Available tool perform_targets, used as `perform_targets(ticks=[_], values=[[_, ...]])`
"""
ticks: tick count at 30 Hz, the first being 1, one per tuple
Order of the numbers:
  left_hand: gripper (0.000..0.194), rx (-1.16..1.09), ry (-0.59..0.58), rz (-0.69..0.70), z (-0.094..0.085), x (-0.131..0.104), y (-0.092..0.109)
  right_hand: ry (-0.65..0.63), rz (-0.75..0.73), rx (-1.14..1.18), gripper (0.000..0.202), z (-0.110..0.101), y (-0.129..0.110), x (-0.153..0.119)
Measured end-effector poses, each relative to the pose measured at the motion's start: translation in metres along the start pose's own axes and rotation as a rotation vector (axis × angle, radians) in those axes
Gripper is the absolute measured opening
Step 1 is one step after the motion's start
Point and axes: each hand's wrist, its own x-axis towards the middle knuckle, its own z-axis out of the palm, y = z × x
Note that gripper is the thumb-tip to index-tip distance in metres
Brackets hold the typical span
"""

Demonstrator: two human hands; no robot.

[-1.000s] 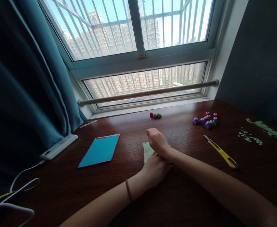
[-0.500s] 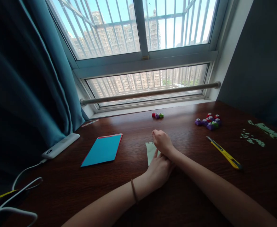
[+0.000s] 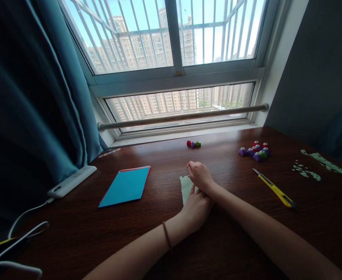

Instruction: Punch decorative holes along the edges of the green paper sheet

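A pale green sheet of paper [image 3: 185,188] lies on the dark wooden table in front of me, partly covered by my hands. My left hand [image 3: 196,209], with a brown band on its wrist, rests on the paper with its fingers spread. Crossing above it, my right hand [image 3: 199,175] is closed near the paper's upper right; whatever its fingers pinch is hidden. The paper's top edge has small notches.
Blue sheets [image 3: 126,186] lie left, beside a white power bank [image 3: 72,181] with a cable. Small craft punches [image 3: 257,151] stand at the right, three more [image 3: 193,144] near the window. A yellow cutter [image 3: 274,188], paper bits [image 3: 306,171] and green strips [image 3: 328,161] lie right.
The view has shifted slightly, so the objects on the right appear a little further left. Both hands keep nearly the same pose on the paper.
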Motion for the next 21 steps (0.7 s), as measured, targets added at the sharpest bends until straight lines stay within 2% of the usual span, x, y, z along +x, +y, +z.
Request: perform_targets(ticks=[6,9,15,18,21], values=[[0.028,-0.138,0.061,0.03,0.0,0.001,-0.002,-0.013,-0.001,0.038,0.026,-0.001,-0.002,0.004],[0.029,-0.285,0.105,-0.02,0.002,0.001,-0.003,0.011,0.054,0.097,0.025,-0.007,0.0,0.011],[0.03,-0.724,0.23,-0.211,0.004,0.0,-0.013,0.137,0.091,0.451,0.023,-0.039,0.016,0.012],[0.031,-0.978,0.3,-0.394,0.005,0.003,-0.023,0.176,0.069,0.621,0.022,-0.05,0.034,-0.007],[0.036,-1.24,0.388,-0.559,0.005,0.006,-0.032,0.105,0.08,0.703,0.016,-0.047,0.056,-0.033]])
